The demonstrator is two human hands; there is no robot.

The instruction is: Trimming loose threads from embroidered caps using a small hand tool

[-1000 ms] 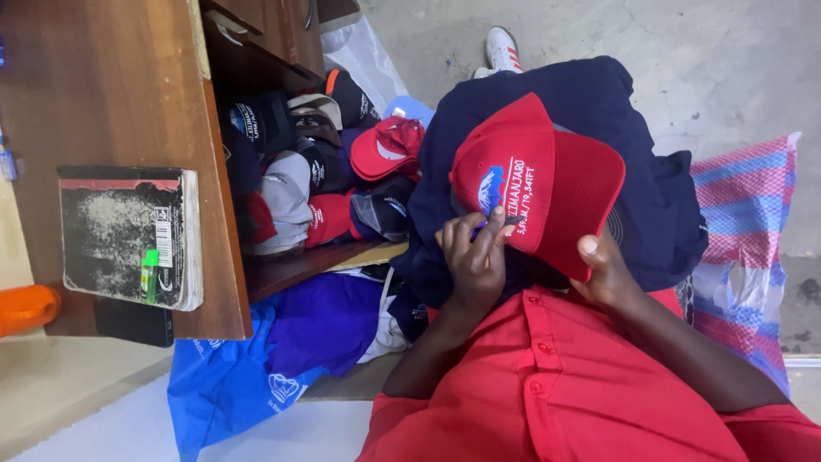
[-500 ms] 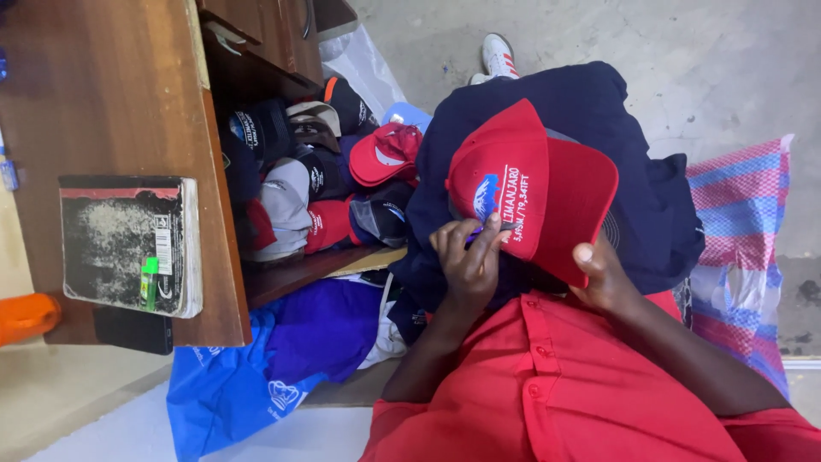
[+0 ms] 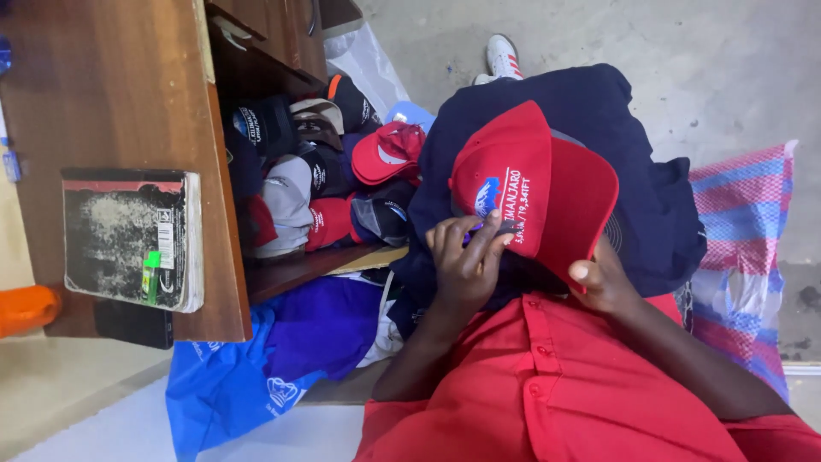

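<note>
I hold a red cap [image 3: 534, 192] with white and blue embroidery on its front over my lap, which is covered in navy cloth [image 3: 637, 184]. My left hand [image 3: 466, 261] rests its fingers on the cap's front panel, beside the embroidery. The thumb of my right hand [image 3: 599, 282] grips the edge of the red brim from below. My red shirt [image 3: 547, 393] fills the bottom of the view.
A wooden desk [image 3: 120, 94] stands at left, its open shelf stuffed with several caps [image 3: 321, 184] in black, grey and red. A worn book [image 3: 128, 235] lies on the desk. Blue bags [image 3: 256, 368] lie below. A striped woven sack [image 3: 740, 248] is at right, a white shoe [image 3: 503, 58] on the concrete floor.
The cap stays in both hands. My left fingers have shifted slightly over its front panel, and the view has drifted a little.
</note>
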